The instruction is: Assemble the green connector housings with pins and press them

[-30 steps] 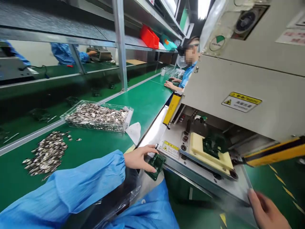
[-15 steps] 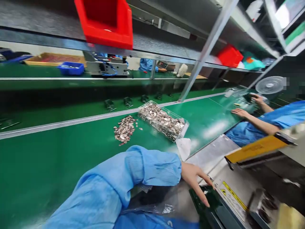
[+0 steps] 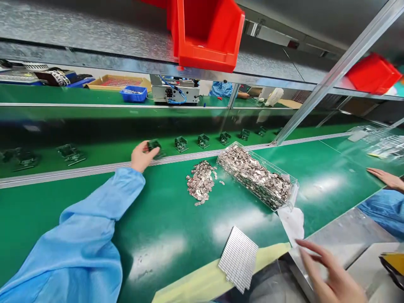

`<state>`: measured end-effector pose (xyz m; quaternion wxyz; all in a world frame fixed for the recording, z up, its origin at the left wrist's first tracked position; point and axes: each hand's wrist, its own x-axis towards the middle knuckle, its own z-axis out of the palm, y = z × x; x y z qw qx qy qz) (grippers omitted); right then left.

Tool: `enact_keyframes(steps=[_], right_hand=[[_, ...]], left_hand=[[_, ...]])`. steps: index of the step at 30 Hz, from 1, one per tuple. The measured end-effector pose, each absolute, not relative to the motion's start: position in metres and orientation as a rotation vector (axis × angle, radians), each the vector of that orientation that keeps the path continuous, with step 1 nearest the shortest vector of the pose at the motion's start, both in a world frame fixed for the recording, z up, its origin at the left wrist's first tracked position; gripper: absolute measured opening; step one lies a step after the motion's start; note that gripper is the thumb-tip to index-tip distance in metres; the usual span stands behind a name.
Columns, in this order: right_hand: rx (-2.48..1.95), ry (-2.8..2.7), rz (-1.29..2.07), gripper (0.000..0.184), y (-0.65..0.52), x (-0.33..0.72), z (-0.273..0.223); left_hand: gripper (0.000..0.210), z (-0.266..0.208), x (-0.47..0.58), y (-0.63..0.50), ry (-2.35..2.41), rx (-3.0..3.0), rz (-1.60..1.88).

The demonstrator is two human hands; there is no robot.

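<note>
At the far belt, my left hand (image 3: pixel 141 158) has its fingers closed round a small dark green assembly (image 3: pixel 153 145), partly covered by the fingers. Similar assemblies, such as one assembly (image 3: pixel 181 144), stand in a row on both sides of it. My right hand (image 3: pixel 331 273), slightly blurred at the lower right, has its thumb and fingers apart and holds nothing. Near it a white paper (image 3: pixel 292 223) sticks out from under a clear tray (image 3: pixel 268 200) full of small metal pieces. A pile of such pieces (image 3: pixel 201 183) lies left of the tray.
A block of silvery strips (image 3: pixel 239 256) rests at the front edge over yellow tape (image 3: pixel 195 280). Overhead, a red bin (image 3: pixel 208 54) sits on a metal shelf (image 3: pixel 110 50). A slanting post (image 3: pixel 334 75) rises at right. A co-worker's hand (image 3: pixel 386 179) lies on the green table.
My view has swung left. My left arm, which reached across to the machine at lower right, is now at the far belt with an assembly in hand. My right hand has come into view.
</note>
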<state>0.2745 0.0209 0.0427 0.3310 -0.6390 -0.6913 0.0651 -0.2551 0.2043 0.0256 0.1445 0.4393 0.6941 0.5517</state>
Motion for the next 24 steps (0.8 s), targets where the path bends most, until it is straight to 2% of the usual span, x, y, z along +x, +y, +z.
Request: enact_keyframes(steps=[3,8,12,14,18,21,24], right_hand=[[-1.497,-2.057,0.428,0.03,0.09,0.212,0.037],[-1.571,-2.343,0.331,0.026,0.199,0.135,0.02],[-1.618,-2.473,0.291,0.014,0.233,0.118,0.011],[-1.63,-2.547,0.295,0.014,0.24,0.116,0.011],[-1.682,-2.658,0.353,0.015,0.251,0.116,0.016],[-1.756,-2.653,0.434,0.02,0.252,0.12,0.018],[-1.782,-2.601,0.551,0.017,0.243,0.127,0.02]], left_hand=[[0.052,0.009,-0.294,0.228,2.183,1.124,1.605],[0.075,-0.005,-0.332,0.213,2.309,1.184,1.646],[0.088,-0.006,-0.403,0.145,2.738,1.251,1.776],[0.106,-0.005,-0.44,0.116,2.885,1.112,1.698],[0.133,-0.006,-0.486,0.102,2.82,0.963,1.376],[0.137,-0.005,-0.497,0.112,2.768,0.937,1.145],[0.125,-0.002,-0.502,0.116,2.741,0.908,1.068]])
